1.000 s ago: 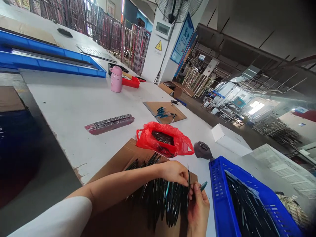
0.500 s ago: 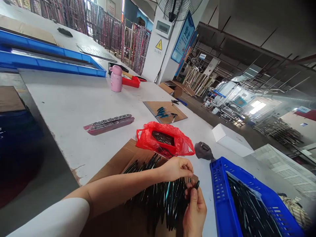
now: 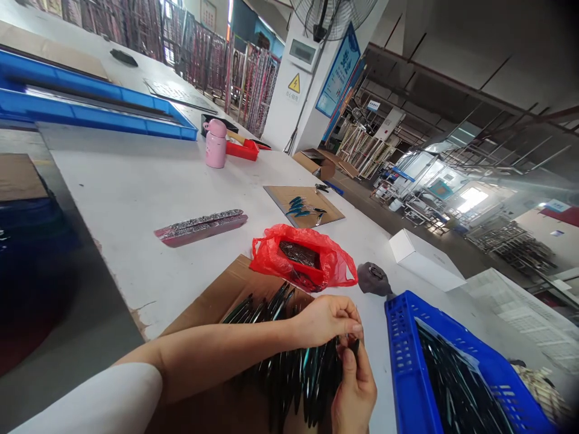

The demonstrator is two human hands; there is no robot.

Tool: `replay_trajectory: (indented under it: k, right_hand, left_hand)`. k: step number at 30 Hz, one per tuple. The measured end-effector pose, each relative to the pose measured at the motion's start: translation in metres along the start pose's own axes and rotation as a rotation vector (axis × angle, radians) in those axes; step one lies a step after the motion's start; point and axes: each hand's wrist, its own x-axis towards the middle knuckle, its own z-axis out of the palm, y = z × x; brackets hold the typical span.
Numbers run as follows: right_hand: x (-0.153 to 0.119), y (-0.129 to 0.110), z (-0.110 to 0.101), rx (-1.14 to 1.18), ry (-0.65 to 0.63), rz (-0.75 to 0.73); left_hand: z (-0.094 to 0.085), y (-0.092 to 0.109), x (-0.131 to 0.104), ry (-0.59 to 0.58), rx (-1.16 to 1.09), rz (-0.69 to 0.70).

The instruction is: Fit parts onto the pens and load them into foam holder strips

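My left hand [image 3: 329, 319] reaches across from the left, its fingers closed in a pinch just above my right fingertips. Whatever is between them is too small and covered to make out. My right hand [image 3: 355, 386] is closed on a slender dark piece [image 3: 355, 346], glossy and shaped like a fishing lure; only its tip shows. Under and beside my hands, many similar dark pieces with a teal sheen [image 3: 312, 380] lie in rows on brown cardboard [image 3: 203, 307]. Behind my hands sits a red plastic bag [image 3: 337, 265] around a red box of small dark wrapped items.
At right stands a blue crate [image 3: 402, 355] full of dark slender pieces, near a grey cloth-like lump [image 3: 373, 278] and a white box [image 3: 425, 259]. Farther back are a board [image 3: 280, 194] with teal pieces, a pink bottle [image 3: 216, 144] and a glittery strip [image 3: 201, 229].
My left hand has moved slightly down, closer to the right fingertips. The dark piece in my right hand is now more covered by fingers.
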Motion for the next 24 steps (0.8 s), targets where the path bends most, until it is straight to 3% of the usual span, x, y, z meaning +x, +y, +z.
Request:
replay_trajectory:
  k: [19, 24]
  right_hand:
    - [-0.0011, -0.0045, 0.0013, -0.007, 0.025, 0.026]
    - [0.0051, -0.0067, -0.0068, 0.029, 0.201, 0.028]
  left_hand:
    - [0.0007, 0.0006, -0.0022, 0.011, 0.046, 0.016]
    - [0.0024, 0.0042, -0.0012, 0.065, 0.035, 0.007]
